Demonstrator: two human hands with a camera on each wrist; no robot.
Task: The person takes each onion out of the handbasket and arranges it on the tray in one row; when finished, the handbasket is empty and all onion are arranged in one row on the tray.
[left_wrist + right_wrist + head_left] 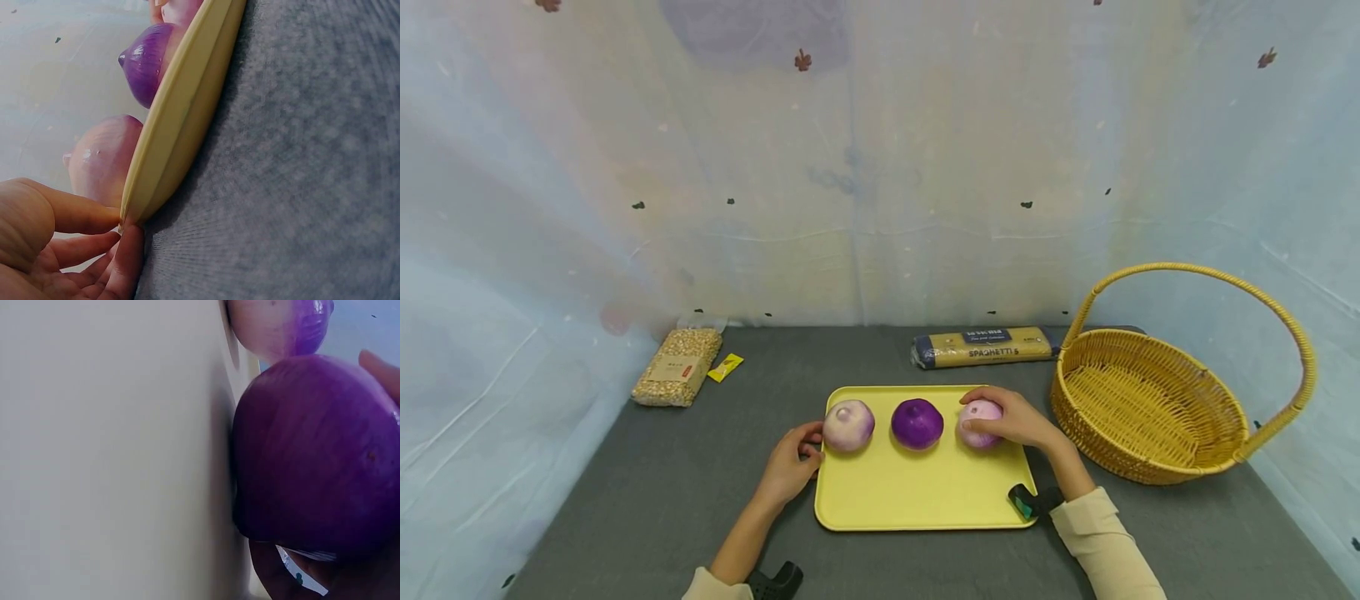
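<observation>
On the yellow tray (917, 493) sit three onions in a row: a pale one with a purple tinge (848, 426) at the left, a deep purple one (917, 424) in the middle, and a pinkish-purple one (978, 421) at the right. My left hand (788, 468) pinches the tray's left rim, thumb and fingers meeting at the edge in the left wrist view. My right hand (1017, 419) grips the right onion from its right side. That onion (312, 456) fills much of the right wrist view, close against the tray surface, partly hiding the fingers.
To the right stands a yellow wicker basket (1075, 417) with a tall handle. A spaghetti pack (985, 347) lies behind the tray. At the back left are a bag of pale grains or beans (677, 367) and a small yellow packet (726, 367) on the grey tabletop (700, 467).
</observation>
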